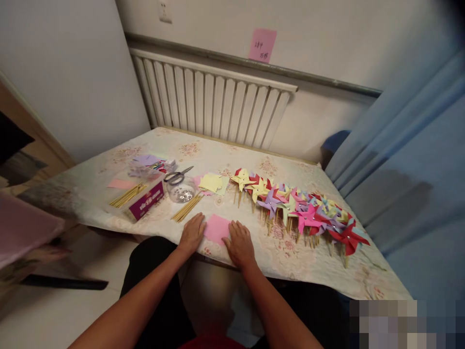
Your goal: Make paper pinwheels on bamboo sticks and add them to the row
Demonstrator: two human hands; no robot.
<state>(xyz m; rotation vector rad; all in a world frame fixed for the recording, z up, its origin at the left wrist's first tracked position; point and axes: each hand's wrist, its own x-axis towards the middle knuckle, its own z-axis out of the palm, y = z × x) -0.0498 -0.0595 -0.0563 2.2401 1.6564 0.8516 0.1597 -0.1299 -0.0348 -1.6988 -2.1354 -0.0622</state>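
A floral-patterned table (109, 167) stands against a white radiator (210, 104), with a pink sticky note (262, 44) on the wall above and a blue curtain (410, 160) hanging off the table's right edge. Along the right half of the table, a long row of finished paper pinwheels (298, 208) in yellow, red, purple and pink lies with sticks pointing toward the near edge. Toward the left side sit a purple box (146, 199) with wooden sticks (127, 195) beside it, a clear round container (181, 191) holding small shiny pieces (too small to identify), scissors (178, 176) behind it, and a second bundle of sticks (187, 207) in front. A small stack of yellow paper squares (212, 182) lies at mid-table, and loose coloured papers (145, 161) rest farther back on the left.

At the near edge, centre, a pink paper square (217, 228) lies flat on the cloth. The left hand (192, 233) rests palm down with fingers extended, pressing on the square's left edge. The right hand (239, 242) lies flat likewise, fingers spread on the square's right edge. Neither hand grips anything; both forearms reach in from below, over the person's dark-clothed lap.
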